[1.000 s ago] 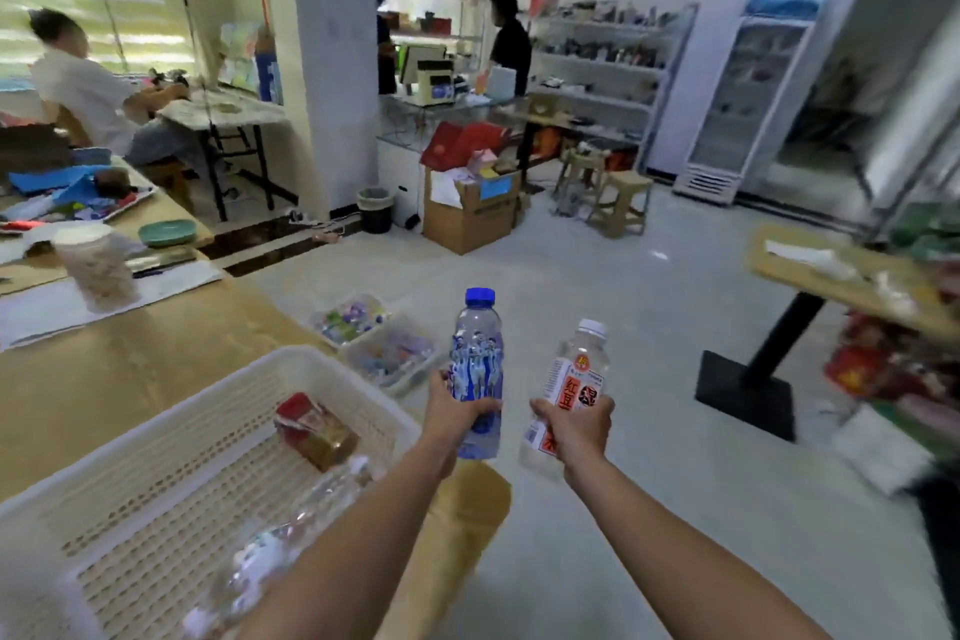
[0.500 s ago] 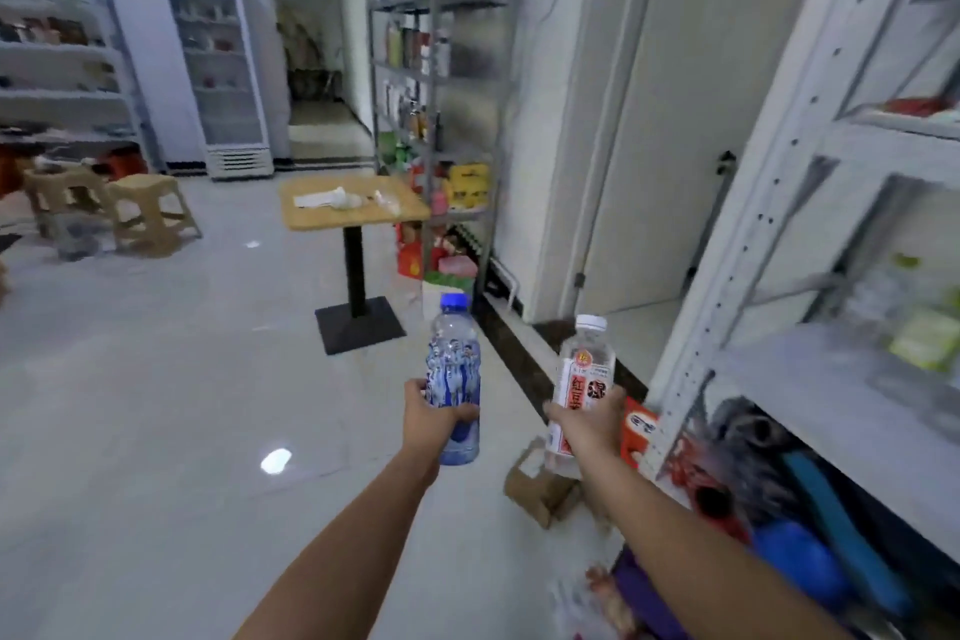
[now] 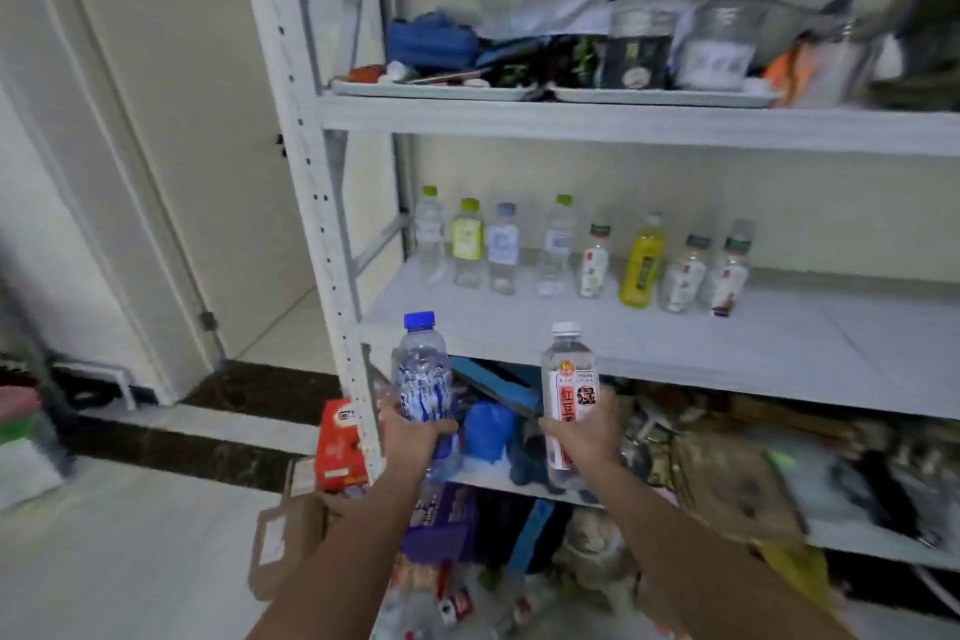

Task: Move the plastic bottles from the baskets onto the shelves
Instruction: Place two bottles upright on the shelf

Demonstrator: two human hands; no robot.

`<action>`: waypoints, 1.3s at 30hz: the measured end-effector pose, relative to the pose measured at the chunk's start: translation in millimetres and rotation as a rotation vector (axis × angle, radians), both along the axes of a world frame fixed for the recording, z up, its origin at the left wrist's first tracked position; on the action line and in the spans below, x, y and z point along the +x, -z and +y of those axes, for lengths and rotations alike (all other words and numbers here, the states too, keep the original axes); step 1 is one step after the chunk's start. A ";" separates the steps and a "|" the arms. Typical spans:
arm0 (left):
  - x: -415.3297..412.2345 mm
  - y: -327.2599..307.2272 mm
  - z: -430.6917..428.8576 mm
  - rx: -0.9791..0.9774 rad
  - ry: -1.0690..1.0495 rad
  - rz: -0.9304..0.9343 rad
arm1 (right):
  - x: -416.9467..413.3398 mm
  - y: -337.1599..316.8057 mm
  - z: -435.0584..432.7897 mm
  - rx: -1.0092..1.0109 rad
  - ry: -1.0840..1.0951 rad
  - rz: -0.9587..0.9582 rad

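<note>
Well, both bottles sit low in the middle of the frame, upright, just in front of the shelf (image 3: 753, 353)'s front edge. The left hand (image 3: 413, 437) is wrapped round the lower body of the blue-capped bottle (image 3: 422, 374); the right hand (image 3: 587, 434) clasps the white-capped bottle (image 3: 569, 382), which has a red-and-white label, the same way. Neither bottle touches the shelf. Farther back on it, centre frame, a row of bottles (image 3: 587, 257) stands upright. A red carton (image 3: 337, 442) stands beside the white upright (image 3: 311, 182), lower left of centre.
</note>
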State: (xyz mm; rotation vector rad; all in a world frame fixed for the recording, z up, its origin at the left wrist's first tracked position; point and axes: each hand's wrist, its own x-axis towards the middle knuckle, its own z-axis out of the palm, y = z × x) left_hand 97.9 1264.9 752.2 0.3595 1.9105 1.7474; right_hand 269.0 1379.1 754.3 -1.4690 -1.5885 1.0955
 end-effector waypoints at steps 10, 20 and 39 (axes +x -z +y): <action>161.0 14.4 175.3 -0.169 0.524 0.258 | 173.5 20.1 100.6 -0.118 0.187 -0.013; 255.5 29.1 277.4 -0.167 0.699 0.471 | 286.1 33.2 171.0 -0.102 0.332 -0.057; 346.9 12.1 431.0 -0.108 0.767 0.072 | 316.4 26.5 341.3 -0.033 0.392 0.030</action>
